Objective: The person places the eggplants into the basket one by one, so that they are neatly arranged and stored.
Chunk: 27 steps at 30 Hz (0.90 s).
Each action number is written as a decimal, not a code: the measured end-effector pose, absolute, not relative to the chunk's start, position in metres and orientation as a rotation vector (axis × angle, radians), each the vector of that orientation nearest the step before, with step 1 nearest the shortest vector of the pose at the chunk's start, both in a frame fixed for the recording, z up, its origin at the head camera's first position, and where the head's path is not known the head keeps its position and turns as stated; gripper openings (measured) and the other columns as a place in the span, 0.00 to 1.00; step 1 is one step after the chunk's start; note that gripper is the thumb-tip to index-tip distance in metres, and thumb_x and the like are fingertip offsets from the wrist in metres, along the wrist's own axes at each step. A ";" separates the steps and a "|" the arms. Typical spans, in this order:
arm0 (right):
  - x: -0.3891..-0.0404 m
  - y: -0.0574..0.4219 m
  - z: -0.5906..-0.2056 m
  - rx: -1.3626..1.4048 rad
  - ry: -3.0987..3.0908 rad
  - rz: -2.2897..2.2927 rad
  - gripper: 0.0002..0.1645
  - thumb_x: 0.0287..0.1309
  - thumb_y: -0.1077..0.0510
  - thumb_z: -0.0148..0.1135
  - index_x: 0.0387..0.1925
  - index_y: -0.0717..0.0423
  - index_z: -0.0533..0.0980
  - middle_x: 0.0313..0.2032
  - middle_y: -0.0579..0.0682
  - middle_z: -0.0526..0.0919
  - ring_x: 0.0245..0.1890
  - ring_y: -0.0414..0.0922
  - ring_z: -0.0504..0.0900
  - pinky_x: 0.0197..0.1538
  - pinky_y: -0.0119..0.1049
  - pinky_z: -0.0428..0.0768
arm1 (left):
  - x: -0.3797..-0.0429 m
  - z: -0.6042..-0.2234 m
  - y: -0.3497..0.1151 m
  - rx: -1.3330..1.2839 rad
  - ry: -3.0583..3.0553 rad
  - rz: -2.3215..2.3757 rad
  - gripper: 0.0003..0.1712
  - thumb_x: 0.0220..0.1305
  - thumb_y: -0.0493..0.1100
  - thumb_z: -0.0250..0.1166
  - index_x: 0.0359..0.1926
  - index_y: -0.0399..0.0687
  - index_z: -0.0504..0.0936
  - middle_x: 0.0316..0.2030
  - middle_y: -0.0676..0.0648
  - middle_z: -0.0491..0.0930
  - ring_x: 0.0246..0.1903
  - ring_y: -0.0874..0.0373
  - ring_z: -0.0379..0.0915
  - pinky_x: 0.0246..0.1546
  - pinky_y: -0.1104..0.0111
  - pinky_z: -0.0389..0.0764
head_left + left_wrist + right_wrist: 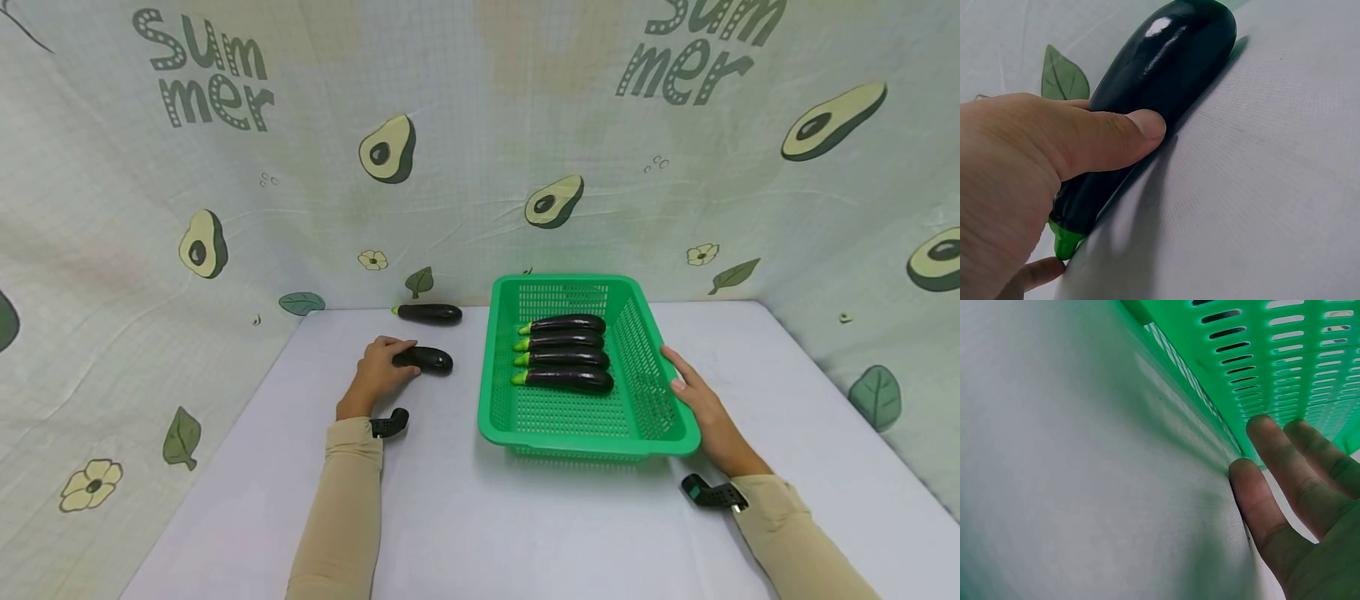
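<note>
My left hand [381, 373] grips a dark purple eggplant [432, 360] lying on the table, left of the basket. In the left wrist view the thumb lies across the glossy eggplant [1172, 62], and its green stem end points back toward the palm. Another eggplant [429, 314] lies farther back, near the wall. Several eggplants [568, 381] sit in a row inside the green plastic basket [577, 446], stems to the left. My right hand [708, 412] rests at the basket's right rim; in the right wrist view, straight fingers [1257, 497] touch or nearly touch its slotted outer side.
A white cloth covers the table [450, 517]. Behind it hangs a pale curtain [465, 225] printed with avocados, leaves and lettering. The basket stands right of centre, close to the table's back edge.
</note>
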State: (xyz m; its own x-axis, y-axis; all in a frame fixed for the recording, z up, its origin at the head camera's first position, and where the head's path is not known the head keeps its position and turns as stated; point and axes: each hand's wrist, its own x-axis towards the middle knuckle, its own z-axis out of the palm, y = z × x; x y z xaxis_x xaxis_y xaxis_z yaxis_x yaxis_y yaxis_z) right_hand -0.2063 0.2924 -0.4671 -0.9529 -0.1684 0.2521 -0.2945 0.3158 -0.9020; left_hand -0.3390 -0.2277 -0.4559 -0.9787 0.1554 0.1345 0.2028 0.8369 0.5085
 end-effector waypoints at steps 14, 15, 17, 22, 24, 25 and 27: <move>-0.207 0.293 -0.469 0.434 -2.459 1.714 0.32 0.80 0.47 0.34 0.80 0.35 0.45 0.78 0.55 0.43 0.69 0.35 0.52 0.56 0.21 0.59 | -0.340 -0.455 -0.229 -0.312 -2.860 -0.841 0.31 0.61 0.48 0.74 0.65 0.50 0.78 0.61 0.37 0.72 0.64 0.40 0.66 0.64 0.41 0.63; -0.207 0.293 -0.469 0.435 -2.458 1.717 0.32 0.80 0.47 0.34 0.80 0.35 0.45 0.78 0.55 0.43 0.69 0.35 0.51 0.56 0.22 0.59 | -0.339 -0.454 -0.229 -0.321 -2.852 -0.837 0.31 0.61 0.48 0.74 0.64 0.50 0.78 0.61 0.37 0.73 0.64 0.40 0.67 0.64 0.42 0.63; -0.207 0.292 -0.469 0.435 -2.455 1.722 0.32 0.80 0.47 0.34 0.80 0.36 0.45 0.79 0.55 0.42 0.70 0.34 0.50 0.57 0.22 0.58 | -0.339 -0.454 -0.228 -0.347 -2.833 -0.827 0.31 0.60 0.48 0.74 0.64 0.49 0.79 0.60 0.37 0.75 0.63 0.41 0.68 0.64 0.43 0.64; -0.207 0.292 -0.468 0.443 -2.452 1.726 0.32 0.80 0.47 0.34 0.80 0.36 0.45 0.78 0.56 0.43 0.69 0.36 0.52 0.56 0.22 0.59 | -0.340 -0.453 -0.227 -0.357 -2.809 -0.853 0.30 0.60 0.48 0.74 0.63 0.48 0.79 0.59 0.39 0.77 0.62 0.42 0.70 0.64 0.46 0.65; -0.207 0.292 -0.468 0.454 -2.444 1.728 0.33 0.80 0.48 0.34 0.80 0.37 0.45 0.78 0.57 0.43 0.68 0.35 0.53 0.55 0.21 0.60 | -0.341 -0.452 -0.227 -0.354 -2.806 -0.876 0.29 0.61 0.48 0.74 0.62 0.48 0.79 0.59 0.40 0.77 0.62 0.42 0.70 0.64 0.46 0.66; -0.207 0.292 -0.467 0.460 -2.438 1.729 0.33 0.80 0.48 0.34 0.81 0.38 0.45 0.78 0.58 0.44 0.67 0.35 0.54 0.54 0.20 0.61 | -0.341 -0.451 -0.227 -0.354 -2.804 -0.886 0.29 0.61 0.48 0.74 0.62 0.48 0.79 0.59 0.40 0.77 0.62 0.43 0.70 0.64 0.47 0.66; -0.207 0.291 -0.467 0.471 -2.424 1.735 0.33 0.80 0.49 0.34 0.81 0.39 0.45 0.78 0.59 0.44 0.66 0.34 0.55 0.54 0.19 0.61 | -0.341 -0.451 -0.228 -0.360 -2.793 -0.911 0.28 0.61 0.49 0.74 0.61 0.48 0.80 0.58 0.41 0.78 0.61 0.44 0.71 0.64 0.47 0.67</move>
